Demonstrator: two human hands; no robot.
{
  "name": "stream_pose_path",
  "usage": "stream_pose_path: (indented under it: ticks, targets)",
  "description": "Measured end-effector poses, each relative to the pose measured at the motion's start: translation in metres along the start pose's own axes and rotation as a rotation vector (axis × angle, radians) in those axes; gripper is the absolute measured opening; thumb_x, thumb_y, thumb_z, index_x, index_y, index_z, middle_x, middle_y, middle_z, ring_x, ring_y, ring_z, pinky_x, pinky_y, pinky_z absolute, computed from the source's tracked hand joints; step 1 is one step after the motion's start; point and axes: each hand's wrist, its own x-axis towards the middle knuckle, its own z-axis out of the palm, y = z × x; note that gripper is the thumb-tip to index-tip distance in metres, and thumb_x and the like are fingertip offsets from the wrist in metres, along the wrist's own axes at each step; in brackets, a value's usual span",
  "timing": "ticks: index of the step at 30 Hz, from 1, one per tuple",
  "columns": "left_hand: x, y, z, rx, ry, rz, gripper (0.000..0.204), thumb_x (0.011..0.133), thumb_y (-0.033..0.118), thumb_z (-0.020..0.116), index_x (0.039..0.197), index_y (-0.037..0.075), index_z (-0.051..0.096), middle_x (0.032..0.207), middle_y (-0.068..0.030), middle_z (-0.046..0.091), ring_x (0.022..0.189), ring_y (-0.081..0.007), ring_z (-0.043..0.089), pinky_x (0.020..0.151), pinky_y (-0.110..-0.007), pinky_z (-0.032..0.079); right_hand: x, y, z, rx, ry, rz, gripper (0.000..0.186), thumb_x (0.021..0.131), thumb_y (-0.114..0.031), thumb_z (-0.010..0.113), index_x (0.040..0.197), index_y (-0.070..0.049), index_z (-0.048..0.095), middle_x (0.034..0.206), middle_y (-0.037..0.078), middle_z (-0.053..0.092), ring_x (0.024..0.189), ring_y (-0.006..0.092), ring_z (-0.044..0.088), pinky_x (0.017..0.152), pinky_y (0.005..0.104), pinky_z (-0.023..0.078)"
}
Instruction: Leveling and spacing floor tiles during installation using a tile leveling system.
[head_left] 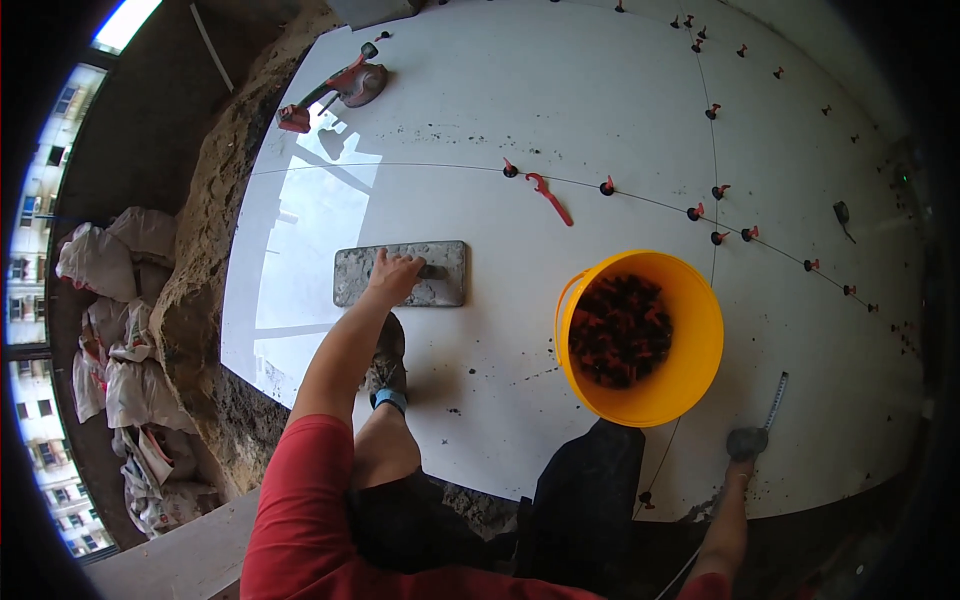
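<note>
My left hand (397,275) is bare and closed over the dark handle of a grey rectangular float (350,278). The float is smeared with mortar and lies flat on a large white tile (480,340). At the lower right my right hand (746,442) looks dark grey, as if gloved or dirty, and is closed. From it a narrow silver strip with fine marks, like the blade of a tape measure (778,398), points away over the tile. The tape's case is hidden in the hand. A yellow bucket (697,345) with many red-and-black tile levelling clips (622,332) stands between my hands.
Several levelling clips (607,186) stand along the tile joints. A red spanner-like tool (549,199) lies by one joint. A suction-cup tool (362,84) rests at the far left. Beyond the tile's left edge are a rough mortar bank (205,240) and filled sacks (100,262).
</note>
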Motion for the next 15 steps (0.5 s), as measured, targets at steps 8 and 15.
stream_pose_path:
  ticks: [8, 15]
  targets:
    - [-0.095, -0.086, 0.027, -0.134, 0.295, -0.595, 0.031, 0.097, 0.029, 0.071, 0.124, 0.015, 0.079, 0.118, -0.0135, 0.079, 0.122, -0.0354, 0.070, 0.112, -0.055, 0.046, 0.014, 0.024, -0.026, 0.197, 0.085, -0.026, 0.029, 0.100, -0.019, 0.066, 0.120, 0.001, 0.065, 0.095, 0.016, 0.070, 0.086, 0.0364, 0.070, 0.081, 0.0516, 0.056]
    - [-0.206, -0.004, -0.034, -0.919, 0.100, -0.469, 0.036, 0.102, 0.032, 0.070, 0.123, 0.002, 0.077, 0.114, -0.0178, 0.080, 0.106, -0.0302, 0.076, 0.095, -0.040, 0.058, -0.054, -0.137, -0.039, 0.821, -0.086, -0.017, 0.020, 0.101, -0.020, 0.069, 0.095, -0.004, 0.058, 0.061, -0.001, 0.044, 0.043, 0.0107, 0.037, 0.043, 0.0351, 0.028]
